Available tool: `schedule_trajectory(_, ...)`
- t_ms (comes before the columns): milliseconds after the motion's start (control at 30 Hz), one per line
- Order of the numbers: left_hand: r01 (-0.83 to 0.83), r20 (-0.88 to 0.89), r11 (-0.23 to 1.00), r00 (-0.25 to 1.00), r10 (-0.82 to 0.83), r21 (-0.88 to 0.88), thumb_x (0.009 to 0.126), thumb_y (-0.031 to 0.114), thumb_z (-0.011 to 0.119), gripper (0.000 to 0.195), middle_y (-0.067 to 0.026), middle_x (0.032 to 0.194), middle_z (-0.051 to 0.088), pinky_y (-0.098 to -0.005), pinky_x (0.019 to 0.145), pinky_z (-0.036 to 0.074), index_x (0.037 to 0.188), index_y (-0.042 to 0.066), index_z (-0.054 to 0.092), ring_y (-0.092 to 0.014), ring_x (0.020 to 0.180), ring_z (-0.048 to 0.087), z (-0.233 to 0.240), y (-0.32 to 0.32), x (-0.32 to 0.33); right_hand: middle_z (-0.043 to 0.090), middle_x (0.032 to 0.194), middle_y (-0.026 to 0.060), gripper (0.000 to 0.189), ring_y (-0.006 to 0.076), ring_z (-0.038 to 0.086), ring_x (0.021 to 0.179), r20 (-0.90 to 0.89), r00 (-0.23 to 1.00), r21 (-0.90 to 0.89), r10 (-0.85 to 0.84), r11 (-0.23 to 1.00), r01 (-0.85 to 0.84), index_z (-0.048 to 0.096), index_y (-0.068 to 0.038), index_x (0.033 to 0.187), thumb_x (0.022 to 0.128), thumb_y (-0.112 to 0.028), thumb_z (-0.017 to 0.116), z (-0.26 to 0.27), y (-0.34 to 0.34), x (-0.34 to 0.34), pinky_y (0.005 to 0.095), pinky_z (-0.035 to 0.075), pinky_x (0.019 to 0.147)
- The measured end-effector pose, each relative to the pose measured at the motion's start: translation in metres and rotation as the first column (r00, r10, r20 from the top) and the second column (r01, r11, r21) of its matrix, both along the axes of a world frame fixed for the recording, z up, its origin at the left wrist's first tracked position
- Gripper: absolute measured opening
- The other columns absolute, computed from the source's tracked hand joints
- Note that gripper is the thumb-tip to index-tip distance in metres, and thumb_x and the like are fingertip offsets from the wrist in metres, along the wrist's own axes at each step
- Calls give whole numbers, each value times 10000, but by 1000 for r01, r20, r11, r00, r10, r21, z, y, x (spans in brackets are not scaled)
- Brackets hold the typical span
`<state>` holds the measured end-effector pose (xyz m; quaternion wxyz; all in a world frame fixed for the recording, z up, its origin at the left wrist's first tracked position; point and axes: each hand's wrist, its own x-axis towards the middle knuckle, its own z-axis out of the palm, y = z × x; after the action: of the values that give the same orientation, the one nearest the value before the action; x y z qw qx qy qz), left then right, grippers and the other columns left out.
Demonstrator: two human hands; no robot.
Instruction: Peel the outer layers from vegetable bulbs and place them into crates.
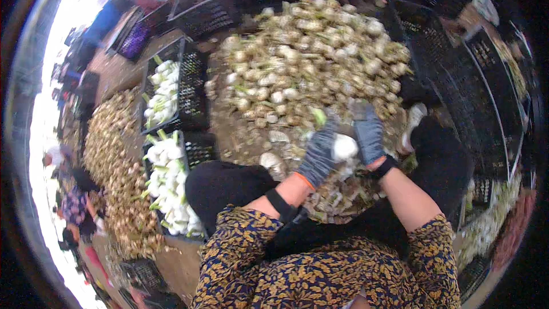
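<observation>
My left hand (319, 151), in a grey knit glove with an orange cuff, is closed around a peeled white garlic bulb (345, 148). A pale green stem end (319, 116) shows just beyond its fingers. Close beside the bulb is my right hand (369, 134), gloved in the same grey. Its fingers are blurred and point away from me, so whether they grip anything is hidden. Beyond both hands rises a large heap of unpeeled garlic bulbs (309, 60). Loose skins and stem trimmings (343, 197) lie between my knees, below the hands.
Two black plastic crates (182, 81) of cleaned white garlic (167, 180) stand at left. Past them spreads another garlic heap (113, 171), with a person (77, 206) beside it. More black crates (480, 56) are at right. My knees (233, 184) flank the work area.
</observation>
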<state>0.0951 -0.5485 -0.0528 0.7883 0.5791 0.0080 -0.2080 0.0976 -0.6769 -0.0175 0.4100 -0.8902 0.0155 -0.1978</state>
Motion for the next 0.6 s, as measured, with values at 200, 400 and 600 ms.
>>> schedule_trajectory(200,-141,-147,950,984,103,-279,852,273,415,286,-83,895,579,-271,649,483,980,39,517,-162,772,575,75,51,14,569,830,185,262,324,542,720,-250,964,201,84,979,-33,548,-20,918,816,-238,447,-27,-3,-1,346,432,620)
schedule_trajectory(400,-531,469,750,819,332,395,733,122,563,186,-51,833,583,-263,646,462,901,43,552,-147,749,564,152,230,4,541,755,151,340,316,524,677,-313,907,-554,283,721,-416,539,-26,968,665,-178,570,-47,-18,-14,382,418,569)
schedule_trajectory(600,-851,212,420,494,843,314,754,270,547,277,-77,798,589,-267,598,450,914,45,549,-166,674,560,77,439,-19,517,785,170,338,331,516,689,-484,793,-492,370,634,-596,531,-49,930,617,-163,588,-89,-35,-39,418,399,564)
